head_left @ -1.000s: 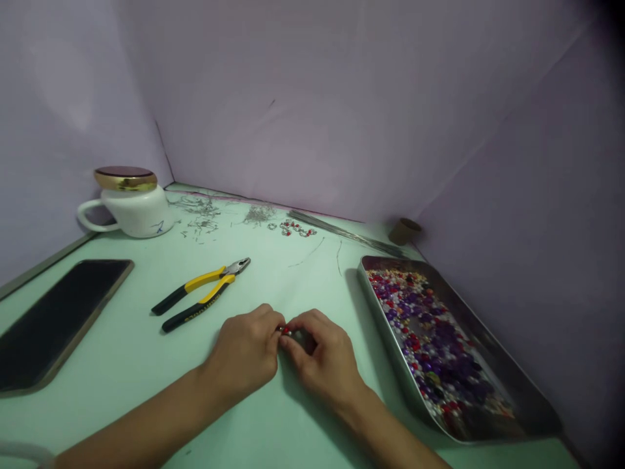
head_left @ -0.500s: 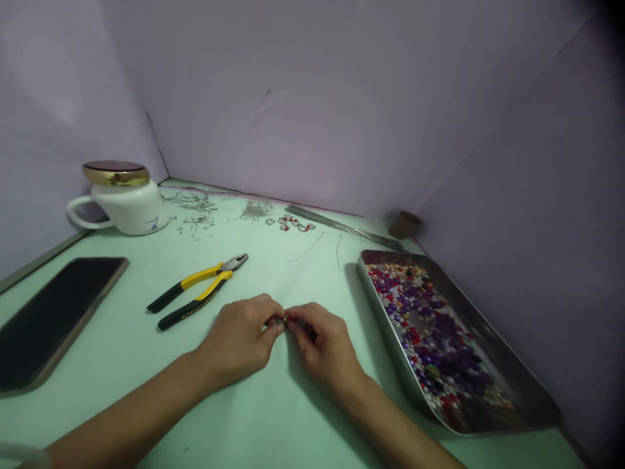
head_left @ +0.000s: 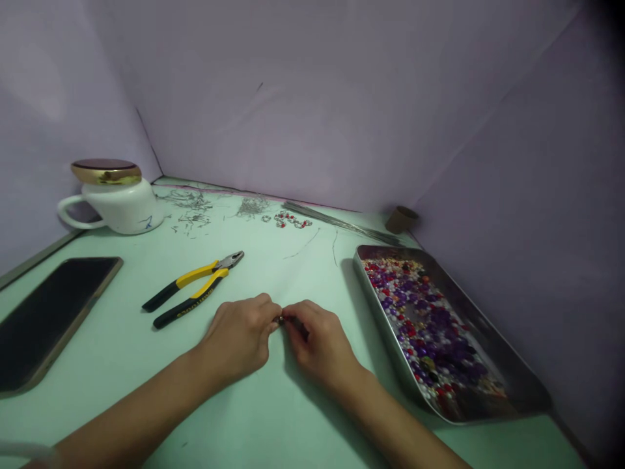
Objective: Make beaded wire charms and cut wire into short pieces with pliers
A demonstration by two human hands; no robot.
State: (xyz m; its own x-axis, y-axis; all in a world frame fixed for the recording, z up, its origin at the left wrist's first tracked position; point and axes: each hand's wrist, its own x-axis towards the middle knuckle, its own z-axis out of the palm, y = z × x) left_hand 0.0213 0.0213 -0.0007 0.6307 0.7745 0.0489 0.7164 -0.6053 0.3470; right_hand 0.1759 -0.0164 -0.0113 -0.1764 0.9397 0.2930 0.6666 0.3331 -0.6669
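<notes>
We show a small metallic piece (head_left: 279, 320) above the green tabletop (head_left: 234, 423), pinched between closed fingertips of the left hand (head_left: 241, 335) and the right hand (head_left: 319, 342). The fingers hide most of it, so we cannot tell how complete it is. Beyond, a red-beaded chain (head_left: 293, 220) lies linked, which we judge done; many beads remain loose in the tray (head_left: 390, 337). Pliers (head_left: 195, 286) lie untouched, left of the hands.

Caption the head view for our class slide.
Left hand and right hand pinch a tiny piece near open pliers and a bead tray.
</notes>
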